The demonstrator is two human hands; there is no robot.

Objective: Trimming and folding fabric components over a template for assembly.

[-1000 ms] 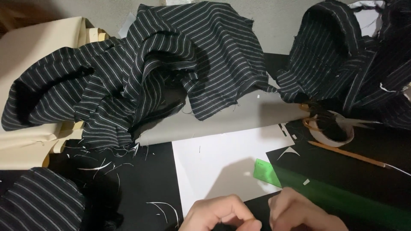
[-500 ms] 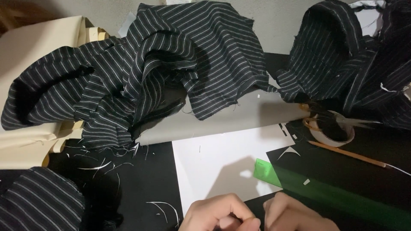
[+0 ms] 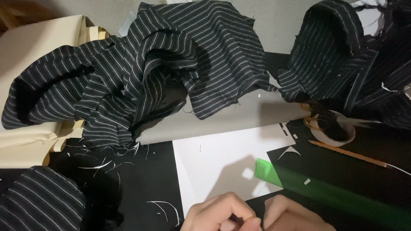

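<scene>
Hands meet at the bottom edge of the view: the left hand (image 3: 220,214) is curled with fingers bent toward the thumb, and the right hand (image 3: 291,216) sits just beside it, fingertips turned inward so the two nearly touch. Both grips look pinched on something very small between them, but whatever it is hides behind the fingers, so I cannot tell what they are grasping, or whether it is anything at all. They work over the near edge of a white paper sheet (image 3: 222,160), probably because its pale surface shows fine detail against the dark desk (image 3: 137,179). A translucent green ruler (image 3: 325,190) lies just beside the right hand, within easy reach. Farther back, black pinstriped fabric (image 3: 171,64) is heaped out of the way, with scissors (image 3: 342,122) resting across a tape roll (image 3: 334,132) and a pencil (image 3: 351,155) nearby. White thread clippings (image 3: 165,207) lie scattered on the desk.
</scene>
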